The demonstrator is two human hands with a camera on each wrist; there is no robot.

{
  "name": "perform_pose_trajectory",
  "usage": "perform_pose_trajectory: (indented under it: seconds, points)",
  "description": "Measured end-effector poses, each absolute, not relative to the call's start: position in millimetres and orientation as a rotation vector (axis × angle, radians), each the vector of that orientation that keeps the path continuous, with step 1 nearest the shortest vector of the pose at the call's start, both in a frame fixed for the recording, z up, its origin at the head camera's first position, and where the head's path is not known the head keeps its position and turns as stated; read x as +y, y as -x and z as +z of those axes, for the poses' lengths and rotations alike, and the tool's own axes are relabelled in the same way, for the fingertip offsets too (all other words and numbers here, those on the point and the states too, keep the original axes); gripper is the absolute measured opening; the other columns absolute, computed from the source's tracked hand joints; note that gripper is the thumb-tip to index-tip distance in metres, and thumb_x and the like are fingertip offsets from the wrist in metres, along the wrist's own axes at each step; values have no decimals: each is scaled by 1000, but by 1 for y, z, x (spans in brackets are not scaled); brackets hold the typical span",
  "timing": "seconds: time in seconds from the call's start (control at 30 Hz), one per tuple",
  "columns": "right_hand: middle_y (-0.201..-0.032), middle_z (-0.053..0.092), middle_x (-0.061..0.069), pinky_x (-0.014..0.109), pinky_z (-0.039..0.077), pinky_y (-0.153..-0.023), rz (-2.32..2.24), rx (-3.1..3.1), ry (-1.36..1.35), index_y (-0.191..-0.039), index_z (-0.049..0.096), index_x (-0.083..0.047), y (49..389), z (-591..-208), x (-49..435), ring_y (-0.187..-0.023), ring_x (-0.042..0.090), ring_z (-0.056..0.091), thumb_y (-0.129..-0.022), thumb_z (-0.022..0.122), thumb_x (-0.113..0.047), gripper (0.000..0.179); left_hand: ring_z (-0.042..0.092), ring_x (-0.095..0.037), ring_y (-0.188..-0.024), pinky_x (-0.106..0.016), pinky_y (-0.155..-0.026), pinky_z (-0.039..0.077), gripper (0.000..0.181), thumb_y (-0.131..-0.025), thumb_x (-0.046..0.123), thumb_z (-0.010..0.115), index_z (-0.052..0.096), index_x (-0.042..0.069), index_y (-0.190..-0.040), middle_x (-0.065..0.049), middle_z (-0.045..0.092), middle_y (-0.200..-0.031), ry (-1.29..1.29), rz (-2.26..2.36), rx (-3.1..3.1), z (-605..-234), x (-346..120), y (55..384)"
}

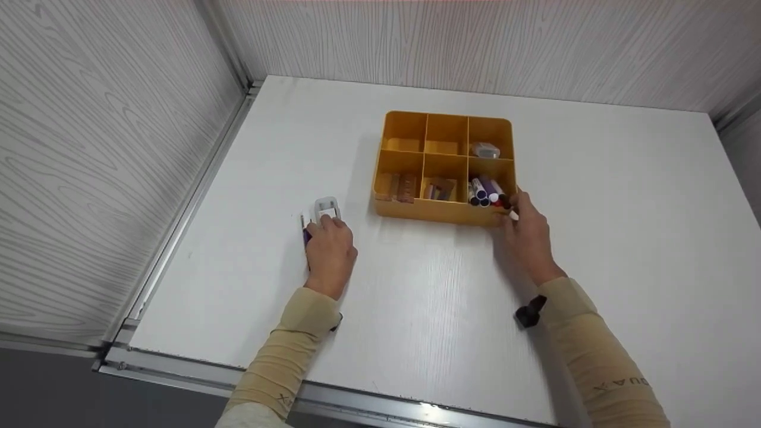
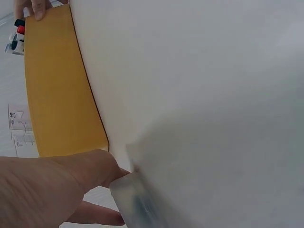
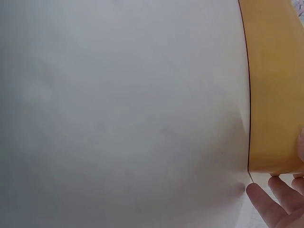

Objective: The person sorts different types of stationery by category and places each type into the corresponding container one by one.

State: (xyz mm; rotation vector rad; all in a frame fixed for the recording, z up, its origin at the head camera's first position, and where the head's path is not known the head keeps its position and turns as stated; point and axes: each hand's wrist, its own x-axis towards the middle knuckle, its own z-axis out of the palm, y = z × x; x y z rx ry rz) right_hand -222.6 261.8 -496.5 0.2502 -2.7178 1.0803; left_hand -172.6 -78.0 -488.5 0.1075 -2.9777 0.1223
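Observation:
A yellow compartment box (image 1: 440,209) stands on the white table. My right hand (image 1: 529,232) grips its front right corner, thumb on the front wall and fingers round the side, as the right wrist view shows at the yellow wall (image 3: 275,95). Markers (image 1: 489,191) fill the compartment beside that hand. Farther left, my left hand (image 1: 332,252) holds a small clear plastic case (image 1: 327,206) between thumb and fingers; the case (image 2: 135,202) is partly cut off in the left wrist view. Dark, thin pen-like items (image 1: 306,233) lie along the left side of this hand, partly hidden by it.
Other compartments hold flat clear-wrapped packs (image 1: 404,187), a small pack (image 1: 440,189) and another clear case (image 1: 486,150). Wood-grain panels (image 1: 416,47) rise behind and at the left. A metal rail (image 1: 357,410) runs along the table's front edge.

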Motion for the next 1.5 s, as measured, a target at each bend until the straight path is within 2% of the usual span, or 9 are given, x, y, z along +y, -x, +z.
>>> perform_pose_trajectory:
  seconds: [0.13, 0.33, 0.43, 0.53, 0.73, 0.9, 1.23, 1.37, 1.5]
  points:
    - [-129, 61, 22, 50, 48, -102, 1077, -2712, -262, -118, 44, -4, 222, -496, 261, -129, 37, 55, -98, 60, -9, 26, 64, -42, -97, -43, -69, 59, 40, -93, 11, 60, 59, -11, -126, -26, 62, -111, -124, 107, -3003, -488, -77, 173]
    - [-126, 62, 21, 50, 48, -103, 1067, -2693, -270, -117, 44, -4, 222, -497, 262, -127, 36, 56, -98, 61, -11, 26, 66, -31, -80, -39, -60, 57, 39, -95, 11, 59, 59, -10, -128, -23, 62, -109, -124, 74, -3012, -486, -77, 173]
    - [-124, 62, 20, 50, 47, -103, 1067, -2706, -256, -116, 44, -5, 222, -497, 262, -126, 35, 57, -98, 61, -15, 26, 66, -30, -81, -38, -63, 58, 41, -97, 12, 57, 56, -11, -131, -24, 60, -113, -122, 31, -3060, -483, -76, 173]
    - [-123, 62, 19, 50, 47, -104, 1074, -2716, -245, -116, 44, -5, 221, -497, 262, -126, 35, 57, -98, 61, -16, 27, 65, -31, -86, -39, -70, 59, 46, -96, 14, 60, 52, -12, -133, -25, 56, -118, -119, -42, -3125, -478, -76, 172]
    - [-124, 62, 21, 51, 46, -104, 1072, -2719, -223, -115, 44, -4, 220, -496, 262, -127, 36, 56, -97, 63, -17, 29, 65, -35, -88, -39, -66, 60, 61, -90, 17, 69, 46, -15, -137, -29, 52, -123, -71, -30, -3153, -473, -75, 168]
    - [-127, 61, 23, 51, 47, -103, 1107, -2727, -209, -115, 44, -4, 221, -495, 261, -127, 36, 56, -99, 60, -21, 28, 65, -36, -85, -41, -65, 59, 58, -90, 13, 69, 48, -13, -137, -29, 53, -122, -51, -56, -3149, -471, -77, 168]
    - [-125, 62, 19, 49, 46, -105, 1098, -2711, -238, -115, 45, -4, 222, -495, 260, -131, 35, 54, -98, 62, -15, 26, 63, -41, -98, -45, -84, 57, 74, -89, 9, 71, 31, -3, -151, -33, 43, -136, -59, -260, -3261, -464, -82, 179]
    - [-124, 62, 20, 50, 46, -105, 1096, -2714, -221, -115, 45, -4, 222, -495, 261, -129, 35, 55, -99, 61, -15, 25, 61, -45, -105, -48, -90, 55, 74, -89, 6, 70, 30, -3, -151, -35, 42, -137, -75, -345, -3270, -463, -82, 184]
    - [-123, 62, 22, 50, 46, -104, 1089, -2720, -220, -115, 44, -2, 222, -496, 261, -128, 37, 56, -99, 60, -13, 25, 60, -50, -107, -52, -92, 53, 74, -88, 4, 69, 29, -6, -150, -38, 47, -130, -63, -380, -3256, -463, -84, 189]
